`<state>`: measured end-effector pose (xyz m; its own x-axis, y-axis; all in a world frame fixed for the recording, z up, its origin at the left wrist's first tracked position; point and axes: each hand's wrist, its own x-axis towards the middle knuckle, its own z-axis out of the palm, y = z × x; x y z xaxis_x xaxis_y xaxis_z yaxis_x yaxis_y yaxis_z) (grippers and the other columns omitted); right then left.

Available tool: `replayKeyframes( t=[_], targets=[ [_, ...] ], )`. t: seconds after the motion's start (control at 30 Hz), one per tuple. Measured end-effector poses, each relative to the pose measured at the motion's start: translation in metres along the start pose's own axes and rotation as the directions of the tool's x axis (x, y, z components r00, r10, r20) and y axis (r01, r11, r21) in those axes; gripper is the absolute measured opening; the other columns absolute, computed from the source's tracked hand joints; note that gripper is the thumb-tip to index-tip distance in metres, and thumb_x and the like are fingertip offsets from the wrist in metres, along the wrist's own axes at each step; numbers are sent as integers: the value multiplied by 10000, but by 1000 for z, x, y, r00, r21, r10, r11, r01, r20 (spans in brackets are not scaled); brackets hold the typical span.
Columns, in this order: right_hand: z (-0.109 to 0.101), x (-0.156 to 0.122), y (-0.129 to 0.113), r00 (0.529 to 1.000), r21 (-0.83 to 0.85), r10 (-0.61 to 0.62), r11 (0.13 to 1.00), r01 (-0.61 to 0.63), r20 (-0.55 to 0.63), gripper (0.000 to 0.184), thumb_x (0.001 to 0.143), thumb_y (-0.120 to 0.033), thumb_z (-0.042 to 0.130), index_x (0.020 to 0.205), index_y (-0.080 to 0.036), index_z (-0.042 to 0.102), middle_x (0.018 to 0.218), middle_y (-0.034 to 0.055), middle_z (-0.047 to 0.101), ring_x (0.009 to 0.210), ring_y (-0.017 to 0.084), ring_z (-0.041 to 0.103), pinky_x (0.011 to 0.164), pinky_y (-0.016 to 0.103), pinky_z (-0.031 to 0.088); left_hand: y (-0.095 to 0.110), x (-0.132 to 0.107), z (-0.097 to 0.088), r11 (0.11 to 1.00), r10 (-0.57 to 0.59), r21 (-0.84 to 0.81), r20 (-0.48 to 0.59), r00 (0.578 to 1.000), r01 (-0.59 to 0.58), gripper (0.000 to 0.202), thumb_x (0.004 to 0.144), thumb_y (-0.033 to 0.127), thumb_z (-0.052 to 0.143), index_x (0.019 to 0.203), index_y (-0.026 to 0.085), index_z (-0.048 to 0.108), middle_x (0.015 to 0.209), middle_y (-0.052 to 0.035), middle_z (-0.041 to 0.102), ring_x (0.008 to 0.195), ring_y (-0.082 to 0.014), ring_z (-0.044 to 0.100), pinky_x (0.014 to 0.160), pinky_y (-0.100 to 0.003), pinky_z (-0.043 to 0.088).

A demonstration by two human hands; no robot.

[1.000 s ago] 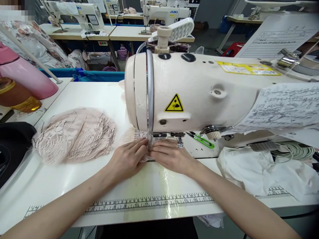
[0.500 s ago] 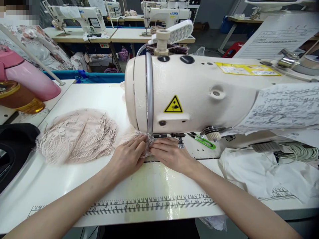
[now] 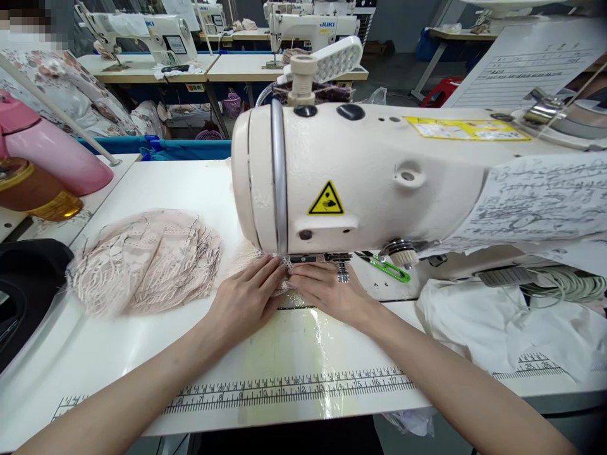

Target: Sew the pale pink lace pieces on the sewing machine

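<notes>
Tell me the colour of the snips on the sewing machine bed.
Bright green, clearest in the head view: the green-handled thread snips near the right hand.

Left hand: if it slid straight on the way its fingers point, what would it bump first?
Probably the sewing machine's presser foot, just ahead of the left hand. The right hand lies close beside that line, so depth is uncertain.

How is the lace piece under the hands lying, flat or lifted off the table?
Flat: left hand and right hand press the lace piece onto the table, below the sewing machine head.
</notes>
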<state>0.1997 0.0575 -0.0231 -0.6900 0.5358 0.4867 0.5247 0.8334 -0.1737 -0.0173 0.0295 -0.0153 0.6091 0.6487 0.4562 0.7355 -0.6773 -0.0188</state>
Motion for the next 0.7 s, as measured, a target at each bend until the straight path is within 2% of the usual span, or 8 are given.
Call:
replayKeyframes(
  t=[0.2,0.33,0.43,0.6,0.7],
  targets=[
    [-10,-1,-4,998,-131,64,989,-65,-14,205,933,-194,513,1042,-243,679,1090,-25,728,884,164,671,622,292,482,0,0,0,1000,-4,-19,29,1000,5,386,914,231,518,1279,142,605,1282,-117,639,1201,-318,596,883,-442,598],
    [-15,-2,-5,988,-92,153,984,-151,11,244,963,-205,459,1039,-265,684,1098,-7,720,894,167,672,522,281,442,1,1,-1,1000,19,-9,35,999,-19,382,919,229,517,1278,132,602,1285,-117,638,1198,-307,600,896,-431,594],
    [-18,-3,-3,976,-23,213,977,-212,45,249,966,-235,462,1089,-287,672,1089,39,703,893,179,671,550,278,482,1,1,0,1000,21,-19,36,999,-21,386,924,224,519,1294,136,588,1289,-110,637,1209,-298,593,935,-434,576],
    [-15,-9,3,976,53,216,975,-217,11,270,954,-257,489,1169,-307,646,1068,54,698,820,184,682,597,291,531,1,3,1,998,-2,-62,36,999,4,389,935,231,519,1315,165,572,1307,-107,624,1237,-292,572,979,-449,550],
    [-10,-10,7,977,54,215,975,-214,-6,299,948,-248,490,1197,-329,634,1046,41,702,836,202,685,602,307,548,1,4,1,995,57,-83,7,998,-56,328,945,195,508,1257,163,606,1292,-87,637,1225,-255,586,1013,-421,534]
  ],
)
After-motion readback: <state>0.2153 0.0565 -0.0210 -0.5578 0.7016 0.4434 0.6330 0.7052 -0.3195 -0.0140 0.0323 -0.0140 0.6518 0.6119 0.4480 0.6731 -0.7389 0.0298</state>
